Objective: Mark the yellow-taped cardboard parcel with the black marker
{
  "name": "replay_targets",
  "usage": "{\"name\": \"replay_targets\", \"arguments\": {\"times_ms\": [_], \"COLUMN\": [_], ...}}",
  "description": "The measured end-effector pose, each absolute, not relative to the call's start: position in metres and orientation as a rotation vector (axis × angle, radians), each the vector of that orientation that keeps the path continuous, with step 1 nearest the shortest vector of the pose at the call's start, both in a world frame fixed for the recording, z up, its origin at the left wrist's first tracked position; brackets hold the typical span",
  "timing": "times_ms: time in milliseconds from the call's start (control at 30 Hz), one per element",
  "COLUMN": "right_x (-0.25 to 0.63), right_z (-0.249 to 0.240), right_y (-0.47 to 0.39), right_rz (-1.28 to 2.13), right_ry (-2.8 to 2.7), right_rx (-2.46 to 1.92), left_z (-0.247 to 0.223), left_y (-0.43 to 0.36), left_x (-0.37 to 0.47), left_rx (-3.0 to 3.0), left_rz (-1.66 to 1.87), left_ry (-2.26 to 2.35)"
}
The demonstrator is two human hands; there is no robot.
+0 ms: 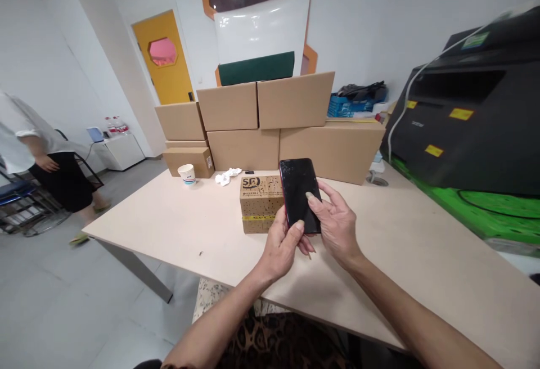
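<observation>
A black smartphone (298, 189) with a dark screen is held upright above the table, tilted toward me. My left hand (282, 245) grips its lower left side, thumb on the front near the bottom edge. Wrapped round the right side is my right hand (337, 220), its thumb lying on the screen. Just behind the phone, to its left, a small cardboard box (258, 206) with black print and a yellow strip of tape stands on the table. The phone and my left hand hide part of that box.
Stacked cardboard boxes (242, 149) line the table's (169, 228) far edge, a dark green box (257, 70) on top. A paper cup (187, 174) and crumpled tissue (228, 176) stand before them. A black printer (464, 110) is at right. A person (54, 155) is at far left.
</observation>
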State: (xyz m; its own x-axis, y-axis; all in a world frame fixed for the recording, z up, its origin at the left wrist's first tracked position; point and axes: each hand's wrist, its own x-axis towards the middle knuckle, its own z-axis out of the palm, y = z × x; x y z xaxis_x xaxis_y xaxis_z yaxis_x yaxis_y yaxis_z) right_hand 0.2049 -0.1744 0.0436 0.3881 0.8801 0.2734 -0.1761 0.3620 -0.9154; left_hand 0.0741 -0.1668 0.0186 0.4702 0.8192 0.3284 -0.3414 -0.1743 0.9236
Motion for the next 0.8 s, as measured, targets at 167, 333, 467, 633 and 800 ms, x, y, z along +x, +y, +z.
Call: {"name": "replay_targets", "arguments": {"times_ms": [167, 333, 467, 633, 800], "right_x": [0.200, 0.198, 0.198, 0.198, 0.199], "right_z": [0.039, 0.035, 0.036, 0.038, 0.036], "right_y": [-0.163, -0.156, -0.156, -0.156, -0.157], "right_rz": [0.711, 0.696, 0.702, 0.685, 0.690], "right_ry": [-0.923, -0.872, -0.854, -0.879, -0.925], "right_rx": [-0.941, -0.912, -0.905, -0.874, -0.855], "left_z": [0.019, 0.018, 0.018, 0.018, 0.018], "left_y": [-0.162, -0.156, -0.151, -0.151, -0.153], "left_x": [0.073, 0.073, 0.072, 0.072, 0.072], "left_rx": [1.344, 1.347, 1.345, 1.338, 1.326], "left_rz": [1.128, 1.112, 1.101, 1.100, 1.114], "left_ry": [0.453, 0.446, 0.438, 0.431, 0.429]}}
